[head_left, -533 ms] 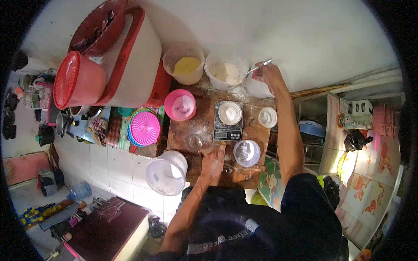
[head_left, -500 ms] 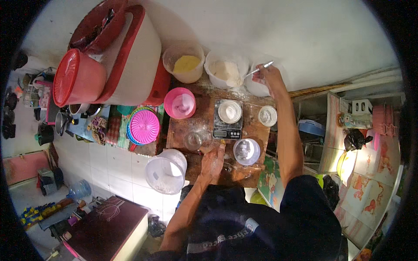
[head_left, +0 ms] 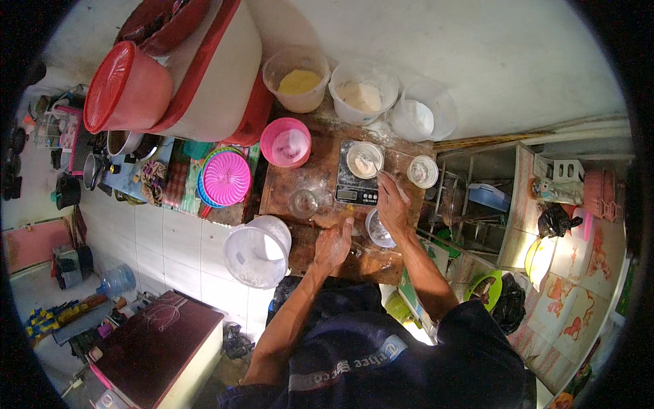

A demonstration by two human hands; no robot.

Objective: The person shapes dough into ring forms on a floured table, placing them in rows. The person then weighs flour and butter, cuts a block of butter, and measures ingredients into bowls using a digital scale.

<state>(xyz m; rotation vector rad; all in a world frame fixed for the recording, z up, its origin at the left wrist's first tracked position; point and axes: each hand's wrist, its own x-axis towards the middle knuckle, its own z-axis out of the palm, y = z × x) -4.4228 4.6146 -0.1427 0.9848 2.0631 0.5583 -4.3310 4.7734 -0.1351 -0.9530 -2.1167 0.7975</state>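
My right hand (head_left: 394, 203) is closed on the handle of a spoon, mostly hidden by the fingers. The spoon's end, heaped with pale flour (head_left: 366, 168), is over a small white bowl (head_left: 374, 154). That bowl rests on a black digital kitchen scale (head_left: 346, 195). My left hand (head_left: 333, 244) lies low over the near part of the wooden table (head_left: 293, 184), close to the scale's front; its fingers are bent under and mostly hidden. Under my right wrist a clear tub (head_left: 379, 232) is partly covered. A small clear cup (head_left: 423, 172) stands right of the scale.
Along the wall stand tubs of yellow powder (head_left: 298, 92), cream flour (head_left: 362, 102) and white powder (head_left: 417, 121). A pink bowl (head_left: 286, 143), a clear round lid (head_left: 303, 204) and a large translucent bucket (head_left: 257, 252) are to the left. A shelf (head_left: 507, 204) borders the right.
My right hand has come back from the far right tub toward me, bringing the spoon with flour to the bowl on the scale. My left hand stays nearly in place. The view has shifted slightly.
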